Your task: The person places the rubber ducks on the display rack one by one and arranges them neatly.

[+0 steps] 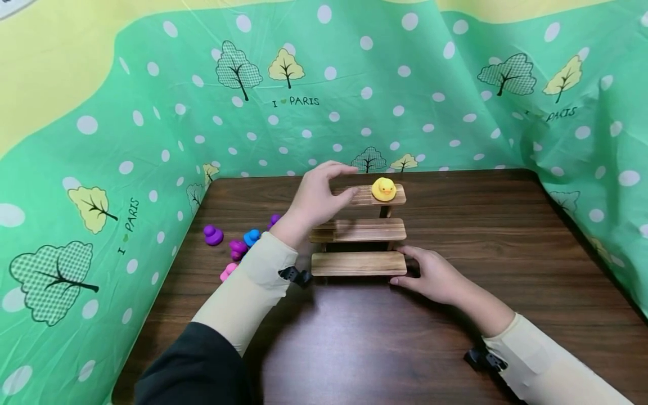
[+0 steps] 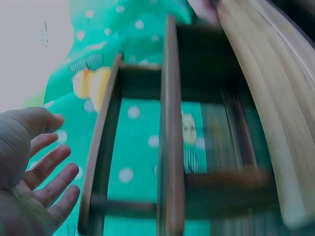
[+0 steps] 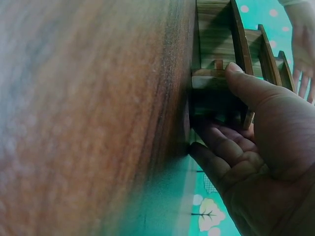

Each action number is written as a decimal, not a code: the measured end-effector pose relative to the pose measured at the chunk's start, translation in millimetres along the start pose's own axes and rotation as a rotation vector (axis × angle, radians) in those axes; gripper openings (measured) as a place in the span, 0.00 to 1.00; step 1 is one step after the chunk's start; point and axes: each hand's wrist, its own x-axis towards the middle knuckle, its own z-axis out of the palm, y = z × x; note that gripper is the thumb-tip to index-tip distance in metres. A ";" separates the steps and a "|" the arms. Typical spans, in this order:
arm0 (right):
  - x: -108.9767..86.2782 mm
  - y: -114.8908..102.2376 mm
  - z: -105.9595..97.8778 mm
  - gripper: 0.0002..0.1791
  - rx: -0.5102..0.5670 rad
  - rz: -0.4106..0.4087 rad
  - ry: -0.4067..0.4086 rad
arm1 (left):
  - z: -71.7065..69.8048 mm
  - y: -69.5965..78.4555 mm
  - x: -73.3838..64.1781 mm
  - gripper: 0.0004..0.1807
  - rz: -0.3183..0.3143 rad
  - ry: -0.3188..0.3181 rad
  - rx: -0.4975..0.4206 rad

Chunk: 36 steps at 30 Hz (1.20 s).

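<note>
A three-step wooden display stand point(image 1: 358, 264) stands on the table. A yellow rubber duck point(image 1: 384, 189) sits toward the right of its top step, and in the left wrist view the yellow duck point(image 2: 91, 85) shows at the step's far end. My left hand point(image 1: 320, 194) hovers by the left part of the top step, fingers spread and holding nothing. At the right end of the bottom step, my right hand point(image 1: 434, 275) grips the stand; the right wrist view has that hand's thumb point(image 3: 239, 78) against the step's edge and its fingers curled beneath.
Left of the stand lie several small rubber ducks: a purple one point(image 1: 213, 235), a blue one point(image 1: 251, 237), a magenta one point(image 1: 238, 249) and a pink one point(image 1: 229, 271). My left forearm partly covers this group. Green dotted cloth point(image 1: 349, 112) rises behind and beside the dark wooden table point(image 1: 354, 343).
</note>
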 end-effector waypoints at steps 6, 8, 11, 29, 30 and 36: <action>0.3 0.1 -0.1 0.36 0.000 0.002 0.001 | -30.5 -25.2 -23.9 0.19 -0.017 0.102 0.018; 0.2 0.0 -0.2 0.36 0.001 0.003 -0.002 | -40.5 -35.4 -33.6 0.18 -0.028 0.136 0.023; -0.1 -0.2 -0.3 0.36 0.005 0.006 -0.004 | -55.1 -52.4 -50.6 0.17 -0.066 0.184 0.037; -0.8 -2.1 -1.0 0.38 0.001 0.031 -0.010 | -134.7 -157.9 -161.5 0.23 -0.618 0.256 0.389; -0.9 -1.9 -1.0 0.38 -0.001 0.030 -0.008 | -136.7 -159.8 -163.6 0.25 -0.647 0.236 0.397; -1.0 -0.7 -0.6 0.38 -0.003 0.029 -0.009 | -138.1 -167.3 -168.3 0.27 -0.769 0.121 0.406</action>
